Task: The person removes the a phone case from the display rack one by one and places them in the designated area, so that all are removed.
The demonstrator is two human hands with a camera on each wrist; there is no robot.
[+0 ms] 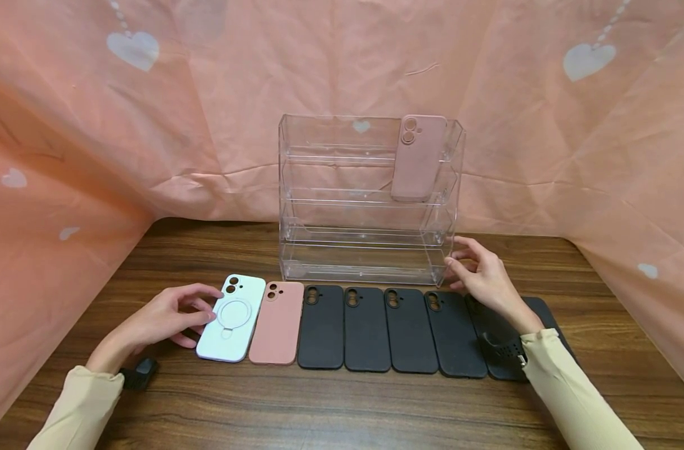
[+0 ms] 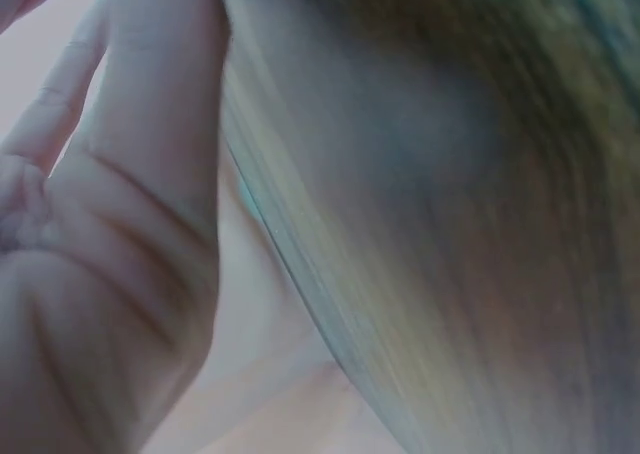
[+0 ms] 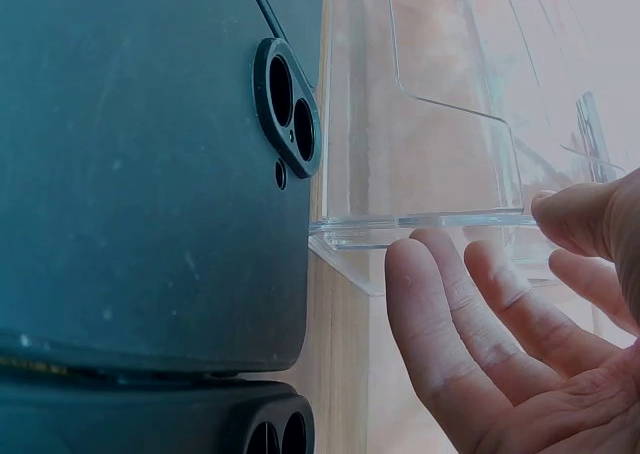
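Observation:
A white phone case (image 1: pixel 233 315) with a ring on its back lies at the left end of a row on the table. My left hand (image 1: pixel 164 312) is at its left edge, thumb and index finger touching it with the fingers loosely bent; the left wrist view shows only palm and blurred wood. To the right lie a pink phone case (image 1: pixel 277 325) and several black phone cases (image 1: pixel 322 331). My right hand (image 1: pixel 485 281) is beside the lower right side of a clear tiered rack (image 1: pixel 364 273). Its thumb is at the rack's front edge, the loosely extended fingers (image 3: pixel 420 314) along the side wall.
Another pink phone case (image 1: pixel 421 156) stands upright at the right of the rack's top tier. A pink curtain (image 1: pixel 218 125) with white hearts hangs behind and on both sides of the wooden table (image 1: pixel 319 412). My right forearm passes over the rightmost black cases.

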